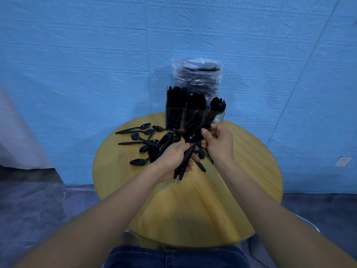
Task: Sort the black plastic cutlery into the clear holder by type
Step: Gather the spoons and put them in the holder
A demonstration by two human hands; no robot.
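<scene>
1. Spoons (144, 139), black plastic, loose in a messy pile on the round wooden desk (251, 171), left of centre, just in front of the clear holder (194, 118).
2. Clear holder stands at the far edge of the desk, three compartments side by side. Left and middle ones packed with upright black cutlery, type hard to tell; right one has only a few pieces, spoon bowls up.
3. Plastic bag (197, 76) with more black cutlery sits right behind the holder, against the blue wall (96, 55).
4. Left hand (173, 158) is clamped on a bundle of spoons (186, 159), fingers curled round the handles, handle ends sticking out below the hand toward the person.
5. Right hand (218, 142) pinches the bowl end of the bundle near the top, thumb and fingers curled on it. Exact count of spoons in the bundle cannot be told.
6. Hands are close together, above the right edge of the pile, just in front of the holder.
7. White wall socket (343, 161) low on the wall at right. Blue jeans (173, 258) at the bottom edge.
</scene>
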